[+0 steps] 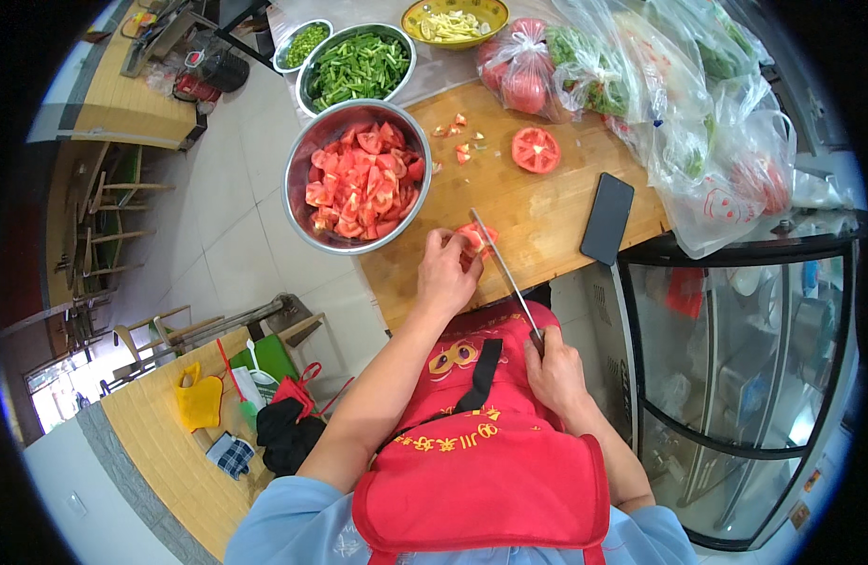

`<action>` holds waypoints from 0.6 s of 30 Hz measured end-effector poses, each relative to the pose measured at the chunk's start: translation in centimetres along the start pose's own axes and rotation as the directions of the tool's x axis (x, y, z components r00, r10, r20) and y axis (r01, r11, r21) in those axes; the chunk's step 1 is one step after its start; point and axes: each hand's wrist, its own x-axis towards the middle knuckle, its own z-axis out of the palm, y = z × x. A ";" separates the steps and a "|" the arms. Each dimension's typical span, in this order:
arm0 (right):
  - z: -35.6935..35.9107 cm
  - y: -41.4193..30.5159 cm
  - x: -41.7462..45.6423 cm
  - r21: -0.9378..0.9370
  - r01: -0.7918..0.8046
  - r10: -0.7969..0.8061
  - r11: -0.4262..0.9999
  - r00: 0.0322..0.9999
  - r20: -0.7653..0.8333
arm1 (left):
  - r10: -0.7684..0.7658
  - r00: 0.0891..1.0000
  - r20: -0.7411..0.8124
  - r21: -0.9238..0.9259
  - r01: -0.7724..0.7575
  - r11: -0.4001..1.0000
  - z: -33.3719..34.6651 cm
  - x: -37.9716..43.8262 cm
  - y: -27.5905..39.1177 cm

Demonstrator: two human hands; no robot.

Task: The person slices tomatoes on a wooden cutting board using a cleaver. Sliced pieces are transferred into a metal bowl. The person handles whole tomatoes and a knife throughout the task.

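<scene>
My left hand (449,272) holds a piece of tomato (478,239) on the wooden cutting board (540,233) near its front edge. In my right hand (557,367) is the handle of a kitchen knife (506,272), its blade seen nearly edge-on and lying at or against the right side of that tomato piece. Farther back on the board rests a tomato half (536,150), cut face up, with small tomato scraps (463,153) to its left. A metal bowl (291,185) full of tomato chunks (363,183) stands at the board's left edge.
Behind are a bowl of cut green vegetables (360,69), a small bowl of chopped greens (305,44) and a yellow bowl (462,44) with pale slices. Plastic bags of produce (617,63) lie at the back right. A dark phone (607,219) lies by the board's right edge, near a glass-fronted cabinet (730,353).
</scene>
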 end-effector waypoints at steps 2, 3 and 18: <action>0.0 -0.3 -0.2 -0.053 -0.011 0.012 0.999 1.000 0.011 | 0.018 1.000 -0.019 -0.010 -0.018 1.000 0.5 -0.1 -0.1; 0.0 -0.3 -0.2 -0.082 -0.014 0.016 0.997 1.000 0.014 | 0.026 0.999 -0.022 -0.008 -0.026 1.000 0.7 -0.2 -0.1; -1.1 -0.3 -1.0 -0.103 -0.030 0.038 0.994 0.996 0.076 | 0.116 0.993 0.014 -0.002 -0.116 0.993 1.4 0.8 -0.1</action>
